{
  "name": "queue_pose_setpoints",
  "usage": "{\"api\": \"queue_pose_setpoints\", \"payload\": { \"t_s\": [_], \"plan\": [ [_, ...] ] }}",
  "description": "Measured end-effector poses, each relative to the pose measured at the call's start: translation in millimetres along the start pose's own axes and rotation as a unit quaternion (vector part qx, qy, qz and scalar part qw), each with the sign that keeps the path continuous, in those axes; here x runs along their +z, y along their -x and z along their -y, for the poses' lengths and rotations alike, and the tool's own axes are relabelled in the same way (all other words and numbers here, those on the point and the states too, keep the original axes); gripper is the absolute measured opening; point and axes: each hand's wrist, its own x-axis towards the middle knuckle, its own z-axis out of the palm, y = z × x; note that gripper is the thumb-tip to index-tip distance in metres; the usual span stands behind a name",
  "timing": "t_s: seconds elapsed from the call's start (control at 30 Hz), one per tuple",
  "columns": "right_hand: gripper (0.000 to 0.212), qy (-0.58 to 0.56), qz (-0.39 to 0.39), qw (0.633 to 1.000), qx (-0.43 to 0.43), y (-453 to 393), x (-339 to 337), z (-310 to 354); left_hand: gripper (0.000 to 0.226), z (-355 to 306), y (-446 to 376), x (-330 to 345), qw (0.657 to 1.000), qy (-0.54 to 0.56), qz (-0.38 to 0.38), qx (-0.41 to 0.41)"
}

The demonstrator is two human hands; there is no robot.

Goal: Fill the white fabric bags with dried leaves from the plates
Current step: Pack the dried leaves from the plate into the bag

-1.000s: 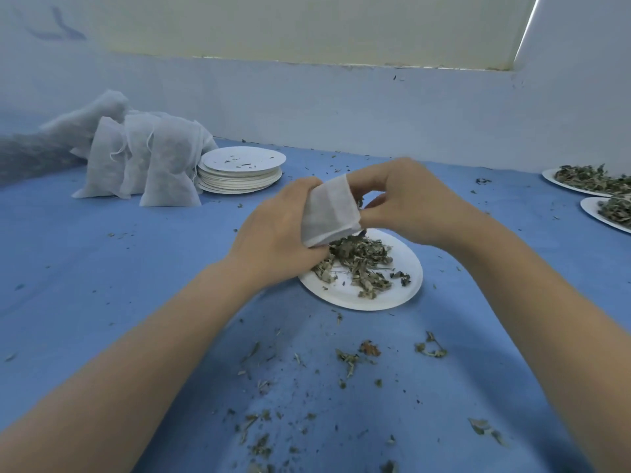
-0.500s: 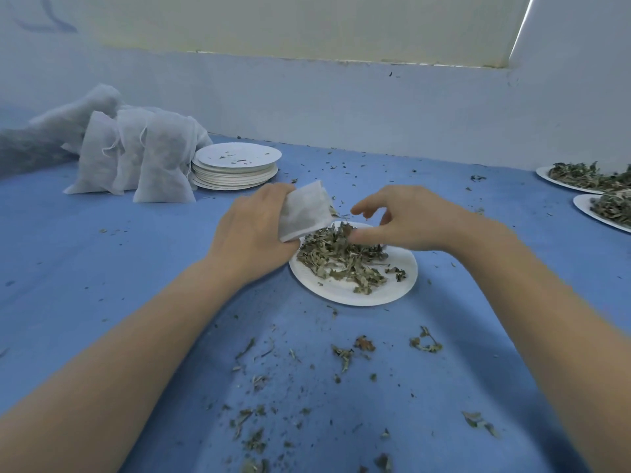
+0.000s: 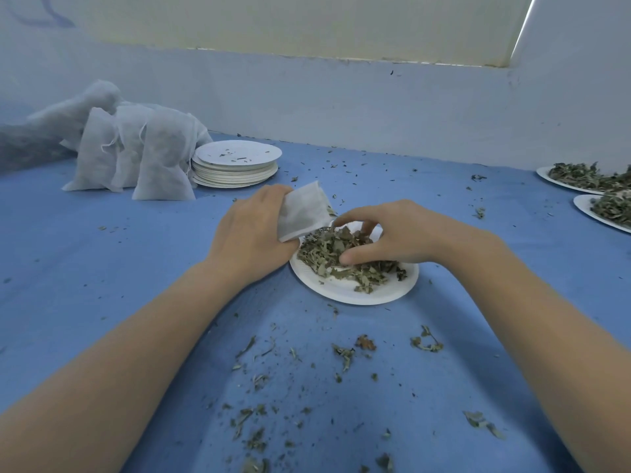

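A white paper plate (image 3: 345, 292) lies in the middle of the blue table with a heap of dried leaves (image 3: 329, 252) on it. My left hand (image 3: 251, 233) grips a small white fabric bag (image 3: 302, 211) at the plate's left rim, the bag tilted towards the leaves. My right hand (image 3: 392, 235) is down on the heap, fingers and thumb curled round a clump of leaves. Several filled white bags (image 3: 136, 151) lean together at the back left.
A stack of used white plates (image 3: 235, 163) stands next to the filled bags. Two more plates of leaves (image 3: 587, 180) sit at the right edge. Leaf crumbs (image 3: 345, 356) litter the blue cloth in front of me. A pale wall runs behind the table.
My right hand has left the bag's mouth and dropped onto the leaf heap, closing on a clump. My left hand has lowered the bag to the plate's left rim.
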Motion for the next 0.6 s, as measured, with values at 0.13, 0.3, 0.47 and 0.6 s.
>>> {"api": "queue_pose_setpoints", "payload": {
  "t_s": [0.13,0.3,0.47,0.6],
  "plan": [
    [0.028,-0.011,-0.046,0.999,-0.022,-3,6,2,0.057,0,1,0,1.000,-0.004,0.002,-0.005],
    [0.012,-0.033,-0.104,0.994,-0.016,-1,-5,-1,0.056,-1,1,0,1.000,-0.010,-0.003,-0.001],
    [0.013,-0.098,-0.172,0.980,-0.036,7,-25,-2,0.052,-1,2,0,1.000,-0.024,-0.008,0.007],
    [0.015,-0.104,-0.198,0.973,-0.058,10,-31,4,0.047,-3,3,-1,0.999,-0.033,-0.012,0.024]
  ]
}}
